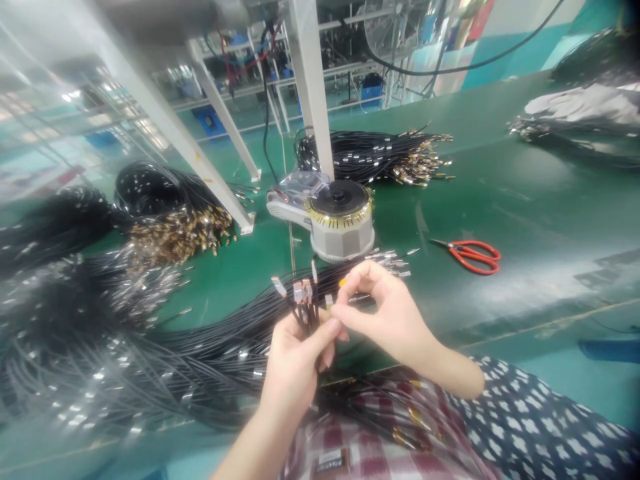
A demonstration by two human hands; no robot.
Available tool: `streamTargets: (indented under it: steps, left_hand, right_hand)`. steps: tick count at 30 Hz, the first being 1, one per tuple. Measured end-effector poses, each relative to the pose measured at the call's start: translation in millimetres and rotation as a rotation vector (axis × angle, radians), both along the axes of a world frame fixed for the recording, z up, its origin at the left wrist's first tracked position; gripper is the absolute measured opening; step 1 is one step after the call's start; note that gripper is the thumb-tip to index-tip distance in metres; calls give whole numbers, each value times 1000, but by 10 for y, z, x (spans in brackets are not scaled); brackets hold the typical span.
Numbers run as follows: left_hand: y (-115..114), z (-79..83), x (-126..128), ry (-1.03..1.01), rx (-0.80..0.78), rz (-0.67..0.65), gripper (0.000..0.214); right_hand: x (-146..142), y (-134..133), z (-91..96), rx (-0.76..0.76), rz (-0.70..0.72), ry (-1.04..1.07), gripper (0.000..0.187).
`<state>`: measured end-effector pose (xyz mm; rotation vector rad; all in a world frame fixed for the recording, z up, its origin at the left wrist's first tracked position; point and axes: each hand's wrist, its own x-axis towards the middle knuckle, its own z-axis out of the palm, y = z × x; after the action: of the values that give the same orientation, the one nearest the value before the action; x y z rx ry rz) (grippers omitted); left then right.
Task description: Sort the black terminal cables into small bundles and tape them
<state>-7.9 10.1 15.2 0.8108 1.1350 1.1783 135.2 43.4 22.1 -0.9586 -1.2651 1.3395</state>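
Observation:
My left hand is closed round a bunch of thin black cables, whose flat metal ends stick up above the thumb. Beside it my right hand has its thumb and fingers bent in a pinch at one cable end, set a little apart from the others. A small bit of yellow tape shows at the right fingertip. Just beyond the hands stands a grey, round tape dispenser with short yellow strips around its black top wheel. More black cables lie under and left of my hands.
Red-handled scissors lie on the green table to the right. Cable bundles lie behind the dispenser and at left. White metal posts rise from the table. Further cables rest on my lap.

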Motion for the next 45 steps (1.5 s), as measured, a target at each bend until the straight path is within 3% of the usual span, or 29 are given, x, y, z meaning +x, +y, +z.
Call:
streamTargets:
  steps: [5,12,23,35,45]
  left_hand:
    - [-1,17,7,-8,-15,11,22]
    - [-6,-13,16,0,-19,7,20]
    - [1,-25,70,52,20,88,18]
    - [70,-47,-118,-120,-11,-192,23]
    - [168,-199,-196,-307,-62,-337,28]
  right_hand:
    - [93,54,-36,-25,18,128,21]
    - [-13,22,3,-255,195,182,33]
    - [-13,70,-19,-146,-6,37,40]
    - [-56,223,-204,-365,396,454,45]
    - [-69,209,-223,-256,324,448,33]
